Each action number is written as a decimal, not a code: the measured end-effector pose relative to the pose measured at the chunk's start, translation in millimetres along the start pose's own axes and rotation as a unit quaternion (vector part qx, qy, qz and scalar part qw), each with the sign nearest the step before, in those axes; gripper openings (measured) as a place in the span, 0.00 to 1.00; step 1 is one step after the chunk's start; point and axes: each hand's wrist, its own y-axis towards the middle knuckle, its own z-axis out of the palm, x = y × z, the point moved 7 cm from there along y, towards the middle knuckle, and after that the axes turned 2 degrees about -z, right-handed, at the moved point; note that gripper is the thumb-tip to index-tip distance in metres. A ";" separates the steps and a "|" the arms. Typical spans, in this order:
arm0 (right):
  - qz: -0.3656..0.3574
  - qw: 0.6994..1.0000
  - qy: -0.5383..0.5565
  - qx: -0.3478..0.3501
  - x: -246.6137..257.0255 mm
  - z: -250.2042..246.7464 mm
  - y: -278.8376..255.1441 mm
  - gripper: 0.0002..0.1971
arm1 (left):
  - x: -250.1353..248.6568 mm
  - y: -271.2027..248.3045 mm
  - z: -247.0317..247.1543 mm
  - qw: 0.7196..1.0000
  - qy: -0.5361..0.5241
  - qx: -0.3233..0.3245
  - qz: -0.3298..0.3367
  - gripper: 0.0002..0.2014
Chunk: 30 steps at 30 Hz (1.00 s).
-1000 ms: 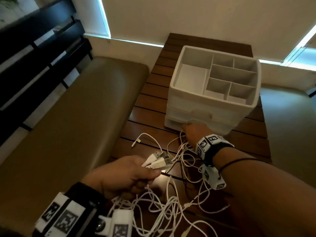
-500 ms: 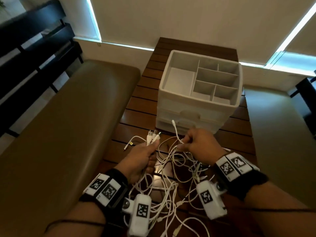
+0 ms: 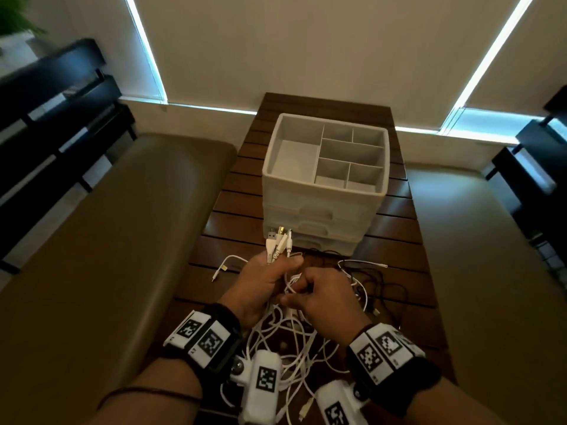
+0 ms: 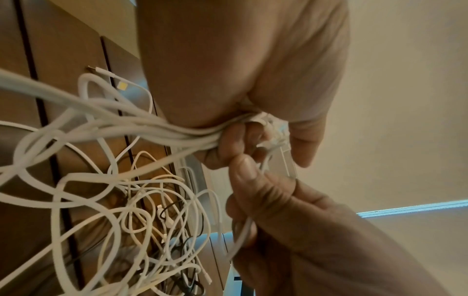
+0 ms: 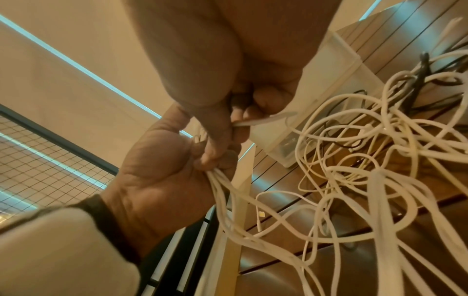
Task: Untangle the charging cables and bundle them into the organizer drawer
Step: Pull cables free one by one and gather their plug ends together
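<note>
A tangle of white charging cables (image 3: 294,342) with a few black ones lies on the wooden slatted table (image 3: 233,210) in front of the white organizer (image 3: 325,179). My left hand (image 3: 267,280) grips a bunch of cables, and several plug ends (image 3: 279,240) stick up out of the fist. My right hand (image 3: 319,299) is right beside it and pinches one white cable (image 5: 263,120) between thumb and fingers. In the left wrist view the bunch (image 4: 177,134) runs into the left fist, with the right hand's thumb (image 4: 243,168) touching it. The organizer's drawers look closed.
A padded brown bench (image 3: 116,240) runs along the table's left, another seat (image 3: 478,246) along its right. Loose plug ends (image 3: 221,269) and black cable (image 3: 380,280) lie near the organizer's base. Dark shelving (image 3: 52,111) stands far left.
My right hand came back from the organizer's front with a cable and moved in against the left hand. The left hand rose, its plug ends now pointing upward. The head view shifted.
</note>
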 end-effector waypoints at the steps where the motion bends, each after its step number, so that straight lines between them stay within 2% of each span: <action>1: -0.006 1.000 -0.004 0.008 2.3 0.0 -0.3 0.15 | -1.7 -1.9 0.8 1.000 0.008 0.001 0.004 0.05; 6: -0.034 0.998 0.012 0.053 7.6 3.2 -0.2 0.07 | -4.2 -5.2 0.2 1.000 -0.007 -0.029 0.004 0.09; 11: -0.059 0.995 -0.028 0.078 0.3 4.0 -3.1 0.07 | -13.3 -2.4 -13.0 0.997 0.006 -0.076 0.030 0.15; 14: -0.075 0.992 -0.010 0.098 -0.4 0.0 -4.6 0.06 | -21.2 -5.1 -13.9 0.997 -0.025 -0.060 0.042 0.21; 17: -0.081 0.989 -0.012 0.127 -2.6 -1.2 -1.7 0.07 | -39.1 -17.4 -6.5 0.995 -0.078 -0.025 0.056 0.17; 19: -0.086 0.985 -0.030 0.147 -6.4 -2.0 1.3 0.08 | -59.0 -27.8 -7.2 0.996 -0.023 -0.043 0.074 0.13; 21: -0.085 0.985 -0.045 0.141 -12.3 -9.5 5.5 0.10 | -87.9 -41.2 -14.4 0.980 0.129 -0.091 0.124 0.12; 23: -0.072 0.990 -0.049 0.112 -16.2 -23.7 9.8 0.10 | -117.8 -55.9 -18.3 0.913 0.332 -0.132 0.197 0.08; 24: -0.070 0.992 -0.049 0.096 -14.6 -30.3 12.4 0.10 | -125.9 -60.8 -18.0 0.886 0.384 -0.135 0.222 0.05; 25: -0.073 0.993 -0.048 0.083 -9.5 -35.5 13.7 0.09 | -127.6 -62.7 -16.9 0.874 0.410 -0.131 0.225 0.04; 28: -0.119 0.988 -0.078 0.057 21.9 -39.9 15.7 0.11 | -109.5 -56.3 -4.4 0.865 0.452 -0.099 0.193 0.04; 30: -0.143 0.984 -0.099 0.031 40.7 -44.4 17.7 0.06 | -92.4 -48.1 8.4 0.867 0.460 -0.077 0.176 0.06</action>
